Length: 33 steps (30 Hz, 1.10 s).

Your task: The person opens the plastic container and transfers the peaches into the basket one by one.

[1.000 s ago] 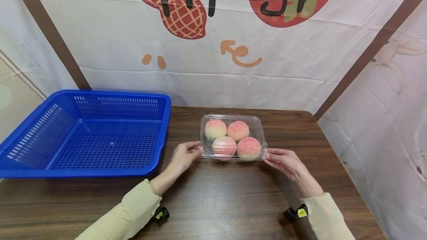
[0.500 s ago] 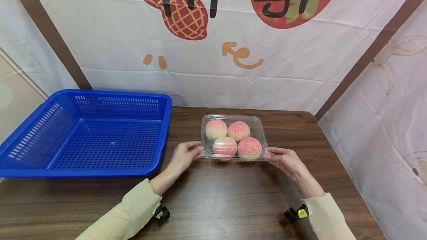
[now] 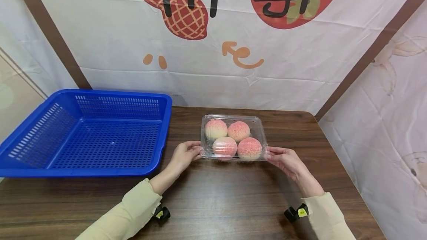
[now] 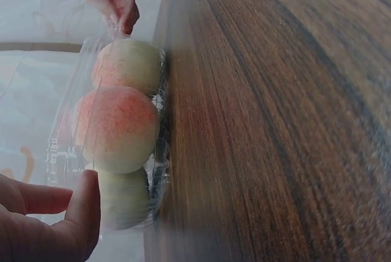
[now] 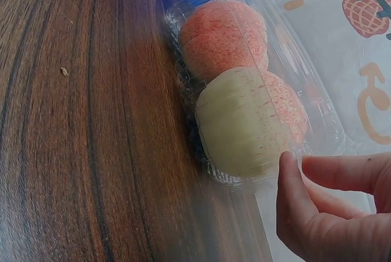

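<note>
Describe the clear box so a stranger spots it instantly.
On the brown table, look right of the blue basket. The clear box is between the left hand and right hand, pinched at its near corners. Unlike the basket, it's see-through and holds four peaches.

Pink-speckled cream peaches [image 3: 249,149], clear box [image 3: 256,126] at the left hand [image 3: 183,155], blue basket [image 3: 80,173] left of that hand, brown dark-streaked tabletop [image 3: 227,195]

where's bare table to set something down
The table is bare on the near side of the clear box, between left hand and right hand, and from right hand to right edge. It is crowded between box and blue basket, where the left hand is.
</note>
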### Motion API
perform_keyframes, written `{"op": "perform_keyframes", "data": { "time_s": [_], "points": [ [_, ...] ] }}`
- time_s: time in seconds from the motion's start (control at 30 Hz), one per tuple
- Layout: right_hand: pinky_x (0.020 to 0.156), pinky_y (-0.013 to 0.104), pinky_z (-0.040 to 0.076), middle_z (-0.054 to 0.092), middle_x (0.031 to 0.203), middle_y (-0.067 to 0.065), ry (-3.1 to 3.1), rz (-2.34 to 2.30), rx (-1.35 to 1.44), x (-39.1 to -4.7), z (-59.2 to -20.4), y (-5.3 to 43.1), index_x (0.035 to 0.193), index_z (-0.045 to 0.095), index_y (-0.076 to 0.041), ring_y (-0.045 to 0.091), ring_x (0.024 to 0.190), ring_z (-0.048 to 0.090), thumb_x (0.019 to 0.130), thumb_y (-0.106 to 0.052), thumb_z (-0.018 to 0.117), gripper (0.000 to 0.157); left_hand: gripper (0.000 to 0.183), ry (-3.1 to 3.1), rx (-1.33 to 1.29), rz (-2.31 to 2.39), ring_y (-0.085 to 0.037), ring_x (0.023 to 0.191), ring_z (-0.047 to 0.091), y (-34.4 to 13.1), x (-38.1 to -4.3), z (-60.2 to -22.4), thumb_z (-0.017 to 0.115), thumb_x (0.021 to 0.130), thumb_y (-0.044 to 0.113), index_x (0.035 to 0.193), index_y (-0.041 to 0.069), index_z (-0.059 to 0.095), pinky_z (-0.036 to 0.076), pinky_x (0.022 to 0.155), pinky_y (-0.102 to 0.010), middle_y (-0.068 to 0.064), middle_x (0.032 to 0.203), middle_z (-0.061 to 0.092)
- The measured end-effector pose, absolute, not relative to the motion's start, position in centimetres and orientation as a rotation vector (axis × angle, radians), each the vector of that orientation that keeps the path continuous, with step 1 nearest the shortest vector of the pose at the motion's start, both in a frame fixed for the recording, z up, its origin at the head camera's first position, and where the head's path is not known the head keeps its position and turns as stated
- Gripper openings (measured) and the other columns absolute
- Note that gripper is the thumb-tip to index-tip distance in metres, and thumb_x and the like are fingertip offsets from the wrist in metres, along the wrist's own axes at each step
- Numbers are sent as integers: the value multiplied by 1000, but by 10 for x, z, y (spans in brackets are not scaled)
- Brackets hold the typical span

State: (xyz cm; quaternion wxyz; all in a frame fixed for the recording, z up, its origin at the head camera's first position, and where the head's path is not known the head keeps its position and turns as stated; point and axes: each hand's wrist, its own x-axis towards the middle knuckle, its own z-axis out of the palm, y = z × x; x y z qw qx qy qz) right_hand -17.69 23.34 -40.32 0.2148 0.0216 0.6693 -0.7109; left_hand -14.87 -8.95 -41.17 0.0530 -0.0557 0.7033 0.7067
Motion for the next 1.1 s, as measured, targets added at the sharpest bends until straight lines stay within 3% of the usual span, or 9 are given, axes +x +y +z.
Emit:
{"op": "perform_keyframes", "data": {
  "time_s": [0.4, 0.87, 1.1],
  "points": [
    [79, 22, 50, 64, 91, 2, 1854, -1980, 55, -176, -404, 233, 130, 29, 21, 8, 85, 62, 85, 10, 52, 51, 33, 1969, -205, 2207, -9, 72, 59, -91, -146, -411, 43, 86, -14, 118, -24, 42, 52, 70, -22, -33, 103, 55],
    [79, 22, 49, 64, 91, 2, 1843, -1987, 44, -175, -405, 233, 130, 29, 21, 8, 85, 62, 85, 11, 51, 52, 38, 1877, -162, 2219, -14, 82, 60, -95, -145, -414, 43, 85, -14, 121, -23, 39, 51, 76, -24, -34, 110, 52],
    [78, 22, 50, 64, 92, 2, 1873, -1978, 50, -175, -405, 233, 128, 31, 22, 7, 84, 62, 84, 10, 52, 50, 38, 1879, -221, 2232, -13, 75, 60, -94, -147, -414, 44, 80, -19, 118, -23, 43, 52, 72, -24, -23, 95, 57]
  ]
}}
